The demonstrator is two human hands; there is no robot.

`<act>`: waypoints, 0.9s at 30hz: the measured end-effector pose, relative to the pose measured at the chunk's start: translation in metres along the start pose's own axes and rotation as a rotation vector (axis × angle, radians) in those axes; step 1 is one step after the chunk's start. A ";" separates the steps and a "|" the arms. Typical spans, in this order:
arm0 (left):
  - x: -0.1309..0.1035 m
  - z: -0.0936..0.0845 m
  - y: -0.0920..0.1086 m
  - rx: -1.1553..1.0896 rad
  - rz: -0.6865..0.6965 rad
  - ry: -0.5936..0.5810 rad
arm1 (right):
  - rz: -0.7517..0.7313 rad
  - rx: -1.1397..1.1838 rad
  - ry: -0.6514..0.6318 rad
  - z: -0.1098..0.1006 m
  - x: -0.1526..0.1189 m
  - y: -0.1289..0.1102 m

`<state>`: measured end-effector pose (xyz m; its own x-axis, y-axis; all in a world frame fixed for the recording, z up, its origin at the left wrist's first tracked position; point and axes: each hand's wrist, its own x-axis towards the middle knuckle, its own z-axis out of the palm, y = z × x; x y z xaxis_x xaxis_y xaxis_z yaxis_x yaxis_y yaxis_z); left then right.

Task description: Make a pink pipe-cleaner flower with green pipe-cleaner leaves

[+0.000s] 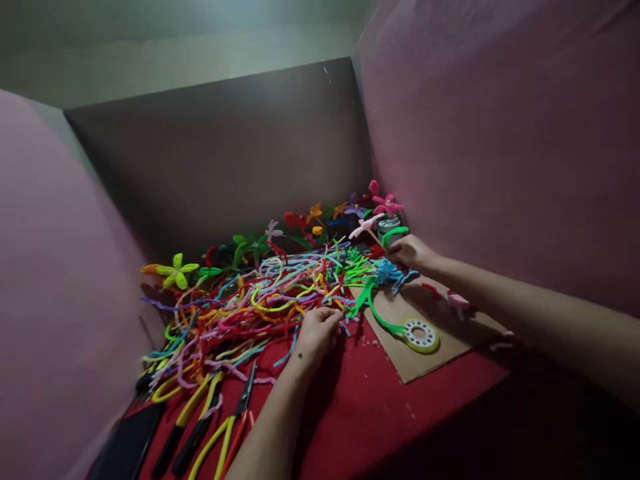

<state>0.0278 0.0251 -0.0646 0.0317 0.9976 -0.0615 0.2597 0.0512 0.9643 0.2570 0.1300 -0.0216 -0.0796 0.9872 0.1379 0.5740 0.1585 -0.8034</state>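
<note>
My right hand [414, 253] is closed at the back right, its fingers round the stem of a pale pink pipe-cleaner flower [367, 227] with a green leaf [395, 236]. Just behind that hand stands a small greyish jar [389, 228]. My left hand [319, 333] rests at the near edge of a heap of coloured pipe cleaners [280, 287], thumb and fingers pressed together. Whatever it may pinch is too small to make out. Between the hands lie cut green pipe cleaners [357, 267] and a blue bunch of short pieces [389, 272].
A roll of tape [421, 335] lies on a cardboard sheet [415, 367] on the red tabletop [365, 413]. Yellow-handled scissors [245, 400], pliers [193, 403] and a black flat object [127, 440] occupy the front left. Finished flowers [177, 270] line the back, before a grey panel [225, 167].
</note>
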 end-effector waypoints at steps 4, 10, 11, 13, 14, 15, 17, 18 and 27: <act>-0.001 0.001 -0.015 0.033 0.008 -0.006 | 0.102 -0.175 0.033 0.000 0.020 0.013; 0.001 0.002 -0.023 0.196 0.088 0.023 | 0.193 -0.396 -0.042 0.003 0.049 0.014; 0.001 0.002 -0.024 0.216 0.095 0.024 | 0.216 -0.427 -0.060 0.003 0.053 0.014; 0.001 0.003 -0.024 0.279 0.121 0.027 | 0.254 -0.487 -0.072 0.004 0.060 0.015; 0.001 0.003 -0.025 0.313 0.137 0.031 | 0.262 -0.515 -0.066 0.005 0.062 0.016; 0.001 0.003 -0.025 0.346 0.151 0.034 | 0.266 -0.540 -0.057 0.006 0.064 0.017; 0.000 0.003 -0.025 0.399 0.172 0.039 | 0.265 -0.581 -0.034 0.007 0.066 0.018; 0.000 0.003 -0.025 0.424 0.183 0.043 | 0.263 -0.597 -0.021 0.007 0.066 0.018; -0.003 0.004 -0.022 0.563 0.260 0.097 | 0.013 -0.685 0.018 -0.008 0.017 -0.021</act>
<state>0.0264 0.0207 -0.0865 0.0812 0.9753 0.2056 0.7244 -0.1994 0.6599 0.2498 0.1436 0.0021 -0.0593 0.9876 0.1456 0.9612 0.0958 -0.2586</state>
